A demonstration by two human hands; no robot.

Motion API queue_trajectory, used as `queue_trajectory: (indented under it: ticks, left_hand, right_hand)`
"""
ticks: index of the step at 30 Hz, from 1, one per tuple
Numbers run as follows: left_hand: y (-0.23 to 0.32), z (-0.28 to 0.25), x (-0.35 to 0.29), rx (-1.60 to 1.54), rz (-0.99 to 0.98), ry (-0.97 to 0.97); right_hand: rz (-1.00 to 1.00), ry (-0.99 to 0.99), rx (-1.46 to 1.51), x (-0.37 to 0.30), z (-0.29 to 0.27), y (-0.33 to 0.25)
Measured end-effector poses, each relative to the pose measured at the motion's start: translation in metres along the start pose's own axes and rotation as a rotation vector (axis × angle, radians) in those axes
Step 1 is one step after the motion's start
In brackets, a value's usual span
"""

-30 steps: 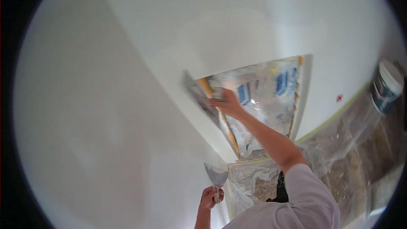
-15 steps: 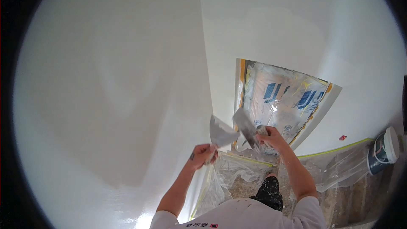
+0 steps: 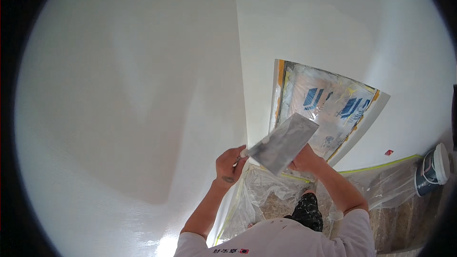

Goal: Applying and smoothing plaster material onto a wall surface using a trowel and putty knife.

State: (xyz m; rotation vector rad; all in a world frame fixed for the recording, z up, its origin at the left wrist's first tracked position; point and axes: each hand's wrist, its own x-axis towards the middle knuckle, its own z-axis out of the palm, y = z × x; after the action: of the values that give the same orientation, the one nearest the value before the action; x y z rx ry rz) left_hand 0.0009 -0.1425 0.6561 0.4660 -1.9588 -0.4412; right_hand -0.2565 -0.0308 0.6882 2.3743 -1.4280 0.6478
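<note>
My right hand (image 3: 307, 159) is closed around a plastering trowel, its fingers mostly hidden behind the blade. The trowel's (image 3: 284, 143) grey rectangular blade is tilted, one broad face toward me, smeared with pale filler. At its lower left corner my left hand (image 3: 231, 165) is closed on a putty knife (image 3: 244, 153). Only a small part of the knife shows beside the fingers; its blade is mostly hidden, and I cannot tell whether it touches the trowel. Both hands are held out before my chest, close to the corner between two white walls.
A door-like panel (image 3: 328, 107) covered in printed plastic film stands beyond the trowel. Clear plastic sheeting (image 3: 271, 181) edged with yellow-green tape covers the floor's border. A dark bucket with a white lid (image 3: 431, 169) stands at the right. The smooth left wall (image 3: 119, 114) is close.
The trowel has turned from nearly edge-on to showing its broad face. The putty knife's triangular blade, plain before, is now mostly hidden. My left hand has rotated and moved slightly up.
</note>
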Motion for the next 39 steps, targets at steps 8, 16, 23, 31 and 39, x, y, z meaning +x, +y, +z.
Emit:
queue_trajectory:
  ticks: [8, 16, 23, 31, 39]
  left_hand:
    - [-0.027, -0.008, -0.096, 0.071, -0.349, -0.097]
    - [-0.014, -0.003, -0.228, -0.007, -0.759, -0.017]
    - [-0.010, -0.001, -0.303, -0.008, -0.813, 0.082]
    - [-0.030, 0.001, -0.303, -0.064, -0.719, 0.196]
    - [-0.025, 0.007, -0.261, -0.265, -0.988, 0.027]
  right_hand:
    - [0.384, 0.223, 0.301, 0.104, 0.001, 0.049]
    - [0.384, 0.674, 0.193, 0.296, -0.017, 0.140]
    - [0.479, 0.768, 0.208, 0.370, -0.022, 0.172]
    - [0.521, 0.726, 0.220, 0.388, -0.020, 0.188]
    - [0.656, 0.922, 0.243, 0.326, -0.063, 0.179]
